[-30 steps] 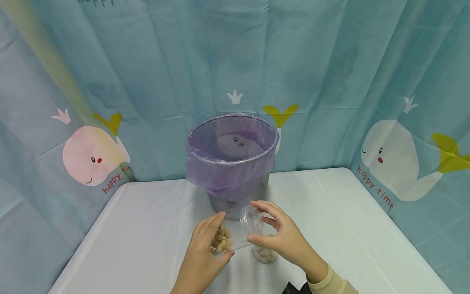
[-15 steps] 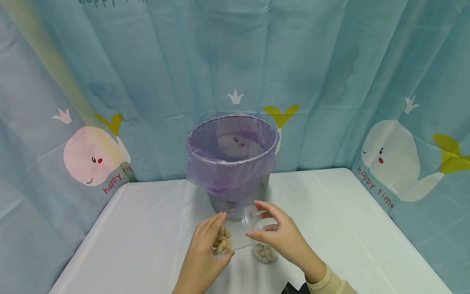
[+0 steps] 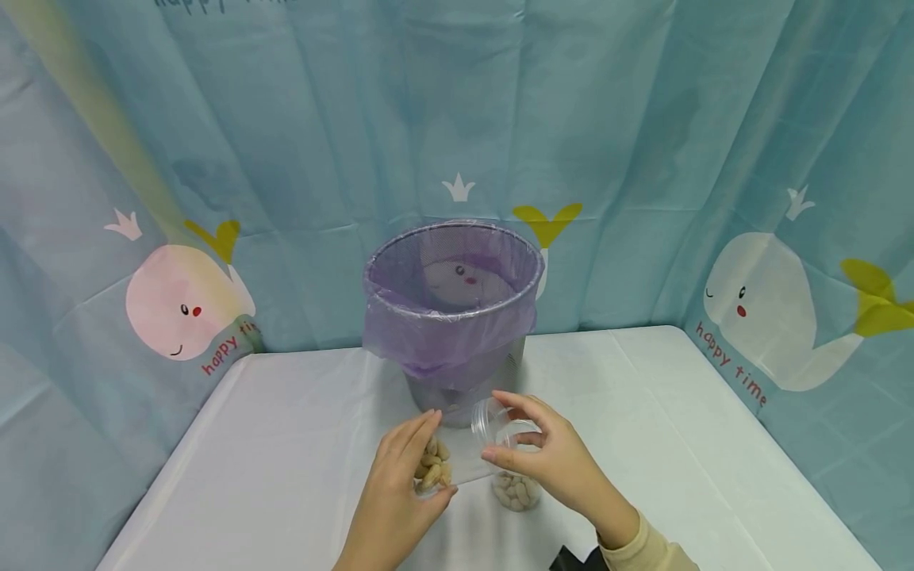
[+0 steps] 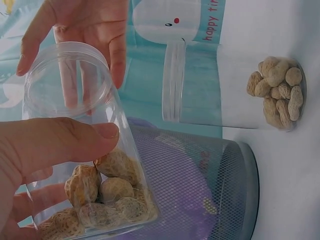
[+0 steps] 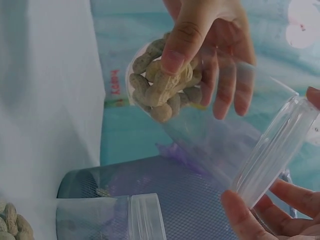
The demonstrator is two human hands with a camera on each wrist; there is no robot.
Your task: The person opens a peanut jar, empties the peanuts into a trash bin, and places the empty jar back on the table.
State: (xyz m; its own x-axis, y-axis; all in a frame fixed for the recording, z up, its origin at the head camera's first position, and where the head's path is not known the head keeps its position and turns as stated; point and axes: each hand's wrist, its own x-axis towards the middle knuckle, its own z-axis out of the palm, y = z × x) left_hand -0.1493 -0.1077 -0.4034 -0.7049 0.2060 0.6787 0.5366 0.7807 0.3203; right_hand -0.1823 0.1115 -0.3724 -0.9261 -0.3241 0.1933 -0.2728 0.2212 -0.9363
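Note:
My left hand [image 3: 393,488] holds a clear plastic jar [image 4: 132,135] near its base, the thumb pressed along its side. The jar lies tilted on its side in the air, its mouth towards the right. Unshelled peanuts [image 4: 115,187] are gathered at its base end. My right hand [image 3: 560,460] grips the rim end [image 5: 275,150] between thumb and fingers; I cannot tell whether a clear lid is on it. Below the right hand, a second clear jar [image 4: 200,85] stands upright on the table, with peanuts [image 3: 516,492] at its bottom.
Behind the hands stands a mesh waste bin [image 3: 510,361] with a purple bag [image 3: 457,337] folded over its rim. A white cloth [image 3: 643,428] covers the table, and a blue curtain [image 3: 614,119] surrounds it. A black object [image 3: 574,560] shows at the front edge.
The right hand's fingers have shifted slightly at the jar's rim since a second ago. The left hand, held jar and standing jar stay almost where they were.

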